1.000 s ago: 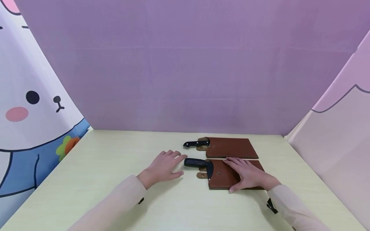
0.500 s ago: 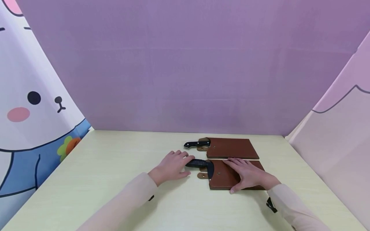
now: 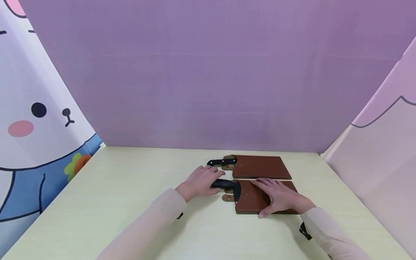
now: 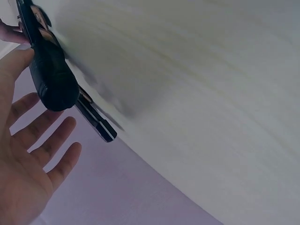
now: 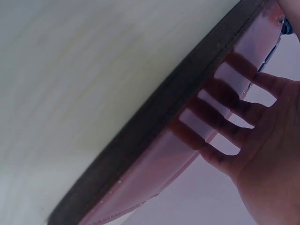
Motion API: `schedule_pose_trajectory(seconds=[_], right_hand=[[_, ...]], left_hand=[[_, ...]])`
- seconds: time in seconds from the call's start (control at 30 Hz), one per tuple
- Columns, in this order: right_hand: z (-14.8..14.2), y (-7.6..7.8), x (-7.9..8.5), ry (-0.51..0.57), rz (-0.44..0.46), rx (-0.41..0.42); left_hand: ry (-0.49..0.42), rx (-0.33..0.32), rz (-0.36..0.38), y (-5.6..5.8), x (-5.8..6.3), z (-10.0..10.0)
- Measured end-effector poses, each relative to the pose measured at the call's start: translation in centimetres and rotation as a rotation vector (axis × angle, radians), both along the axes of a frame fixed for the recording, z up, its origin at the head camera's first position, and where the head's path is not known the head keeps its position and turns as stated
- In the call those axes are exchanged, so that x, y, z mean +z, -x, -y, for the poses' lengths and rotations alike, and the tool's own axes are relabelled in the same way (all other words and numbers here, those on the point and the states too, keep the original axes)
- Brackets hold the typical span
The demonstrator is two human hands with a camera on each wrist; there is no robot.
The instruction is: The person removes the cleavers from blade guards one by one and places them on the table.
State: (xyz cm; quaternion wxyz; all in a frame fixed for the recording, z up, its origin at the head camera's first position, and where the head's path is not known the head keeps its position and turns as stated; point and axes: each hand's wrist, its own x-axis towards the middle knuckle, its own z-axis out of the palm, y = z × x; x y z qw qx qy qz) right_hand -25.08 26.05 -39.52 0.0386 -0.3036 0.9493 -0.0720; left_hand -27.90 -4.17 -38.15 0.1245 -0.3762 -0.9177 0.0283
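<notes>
Nearest me lies a brown leather sheath [image 3: 248, 204] holding a cleaver [image 3: 236, 190], its black handle pointing left and part of the dark blade showing. My left hand [image 3: 199, 181] reaches over the end of that handle. In the left wrist view, the thumb is right at the side of the handle [image 4: 54, 77] and the fingers are spread loosely beneath it. My right hand [image 3: 280, 196] rests on the sheath with fingers extended and thumb at its near edge. Fingertips meet the glossy sheath surface [image 5: 154, 164] in the right wrist view.
Just behind lies a second brown sheath [image 3: 260, 166] with a black riveted knife handle [image 3: 224, 162] sticking out to the left. An unfastened snap strap [image 3: 228, 198] extends from the near sheath. A purple backdrop [image 3: 208, 90] rises behind the pale table [image 3: 136, 173].
My left hand has moved right, from beside the cleaver handle's end to over it. My right hand and both sheaths have stayed in place.
</notes>
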Motion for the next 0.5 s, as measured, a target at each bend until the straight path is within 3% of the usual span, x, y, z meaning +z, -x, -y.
schedule_pose_trajectory(seconds=[0.27,0.5], right_hand=[[0.0,0.2,0.1,0.0,0.007,0.0],[0.0,0.2,0.0,-0.005,0.002,0.004]], left_hand=[[0.006,0.004,0.058,0.5,0.2,-0.9],[0.015,-0.005,0.064,1.1,-0.6,-1.6]])
